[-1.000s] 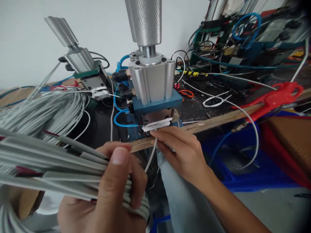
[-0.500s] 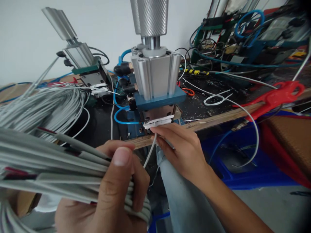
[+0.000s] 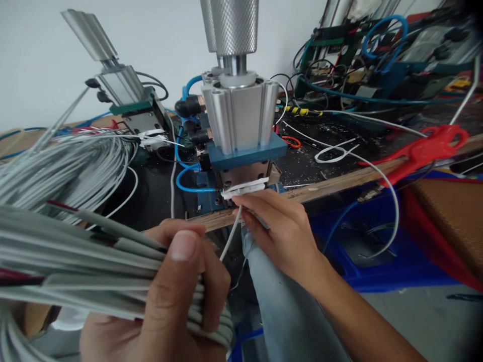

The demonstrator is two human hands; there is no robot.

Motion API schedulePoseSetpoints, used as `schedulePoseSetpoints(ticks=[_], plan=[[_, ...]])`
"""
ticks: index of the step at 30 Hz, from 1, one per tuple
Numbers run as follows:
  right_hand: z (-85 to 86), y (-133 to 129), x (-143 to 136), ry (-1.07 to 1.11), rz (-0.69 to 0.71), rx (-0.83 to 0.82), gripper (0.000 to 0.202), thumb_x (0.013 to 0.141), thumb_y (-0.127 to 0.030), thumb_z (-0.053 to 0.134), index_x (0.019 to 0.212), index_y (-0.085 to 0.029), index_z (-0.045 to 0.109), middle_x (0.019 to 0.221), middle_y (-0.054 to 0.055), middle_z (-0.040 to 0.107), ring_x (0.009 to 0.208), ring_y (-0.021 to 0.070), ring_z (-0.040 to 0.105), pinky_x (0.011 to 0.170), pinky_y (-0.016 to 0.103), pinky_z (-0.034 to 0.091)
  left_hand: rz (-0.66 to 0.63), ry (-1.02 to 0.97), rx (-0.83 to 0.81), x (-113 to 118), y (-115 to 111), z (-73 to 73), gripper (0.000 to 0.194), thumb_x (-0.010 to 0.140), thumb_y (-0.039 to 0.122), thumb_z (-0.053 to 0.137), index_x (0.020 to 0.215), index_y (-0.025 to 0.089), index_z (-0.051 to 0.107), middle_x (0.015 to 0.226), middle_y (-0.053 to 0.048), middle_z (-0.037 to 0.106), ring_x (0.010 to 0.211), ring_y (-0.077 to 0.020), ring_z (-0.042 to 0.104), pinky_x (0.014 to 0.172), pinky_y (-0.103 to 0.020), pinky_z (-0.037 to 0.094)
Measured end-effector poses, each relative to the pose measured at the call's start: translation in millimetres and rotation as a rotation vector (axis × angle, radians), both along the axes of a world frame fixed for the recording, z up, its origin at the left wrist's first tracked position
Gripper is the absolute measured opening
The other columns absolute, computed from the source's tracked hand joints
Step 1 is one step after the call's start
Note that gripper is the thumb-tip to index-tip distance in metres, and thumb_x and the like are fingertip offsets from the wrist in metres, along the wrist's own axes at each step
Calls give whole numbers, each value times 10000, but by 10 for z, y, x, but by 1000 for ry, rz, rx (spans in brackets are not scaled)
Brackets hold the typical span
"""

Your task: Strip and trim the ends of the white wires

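A thick bundle of grey cables point(image 3: 86, 254) fills my left hand point(image 3: 169, 296), its thumb and fingers wrapped round it. Dark and red inner wires show at some of the cable ends. My right hand point(image 3: 277, 229) pinches a single grey cable point(image 3: 231, 235) just below the front of a pneumatic press point(image 3: 243, 113). White padding point(image 3: 245, 188) is wrapped along the lower front of the press, touching or very near my right fingertips. The far end of the pinched cable is hidden by the press and fingers.
At the left stand a second press point(image 3: 124, 85) and a large coil of grey cable point(image 3: 86, 161). A red air gun point(image 3: 426, 151) lies on the wooden bench edge point(image 3: 339, 183) at right. Below it is a blue stool point(image 3: 350, 251). Loose cable loops and blue hoses cross the black bench top.
My left hand and its bundle have shifted slightly left and down. The whole view has drifted a little; my right hand keeps its place at the press.
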State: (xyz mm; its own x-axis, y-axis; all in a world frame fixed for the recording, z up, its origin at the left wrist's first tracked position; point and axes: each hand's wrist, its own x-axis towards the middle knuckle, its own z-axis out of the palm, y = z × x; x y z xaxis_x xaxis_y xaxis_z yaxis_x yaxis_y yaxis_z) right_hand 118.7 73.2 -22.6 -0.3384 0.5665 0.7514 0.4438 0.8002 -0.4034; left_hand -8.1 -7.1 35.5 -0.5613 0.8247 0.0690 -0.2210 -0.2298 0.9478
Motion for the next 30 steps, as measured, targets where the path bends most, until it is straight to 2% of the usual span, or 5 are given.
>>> schedulePoseSetpoints(ticks=[10,18,23,28,30], plan=[[-18,3,-14,0,-9,23,215,980,-61,585,1146,-77,721,1044,125,786,958,243,750,837,356,595,5,68,78,-90,17,-87,307,692,428,887,617,247,650,394,91,492,203,-47,219,232,-247,212],[-56,0,-15,-9,-12,18,228,983,-59,575,1170,-102,699,1073,125,780,976,248,743,835,386,610,-18,-84,-98,51,-51,65,142,765,390,809,753,274,728,375,79,492,276,-72,381,320,-207,272],[-119,-104,-1,55,22,53,227,977,-46,591,1168,-99,701,1047,127,766,975,230,730,840,368,606,-127,-136,-67,-38,-62,-108,165,774,365,837,783,235,736,434,61,534,307,-77,409,321,-183,297],[-208,-392,48,164,111,125,325,934,8,613,1226,-115,686,1072,116,759,1047,224,718,909,374,614,-176,-143,-260,-31,-186,-347,284,761,425,866,895,195,769,402,64,503,359,-64,416,371,-143,323],[-244,-520,78,163,175,122,393,929,16,599,1285,-135,667,1126,118,759,1092,241,711,925,399,620,-167,-115,-292,32,-253,-373,353,683,452,914,897,188,815,476,29,615,386,-70,496,373,-133,376]])
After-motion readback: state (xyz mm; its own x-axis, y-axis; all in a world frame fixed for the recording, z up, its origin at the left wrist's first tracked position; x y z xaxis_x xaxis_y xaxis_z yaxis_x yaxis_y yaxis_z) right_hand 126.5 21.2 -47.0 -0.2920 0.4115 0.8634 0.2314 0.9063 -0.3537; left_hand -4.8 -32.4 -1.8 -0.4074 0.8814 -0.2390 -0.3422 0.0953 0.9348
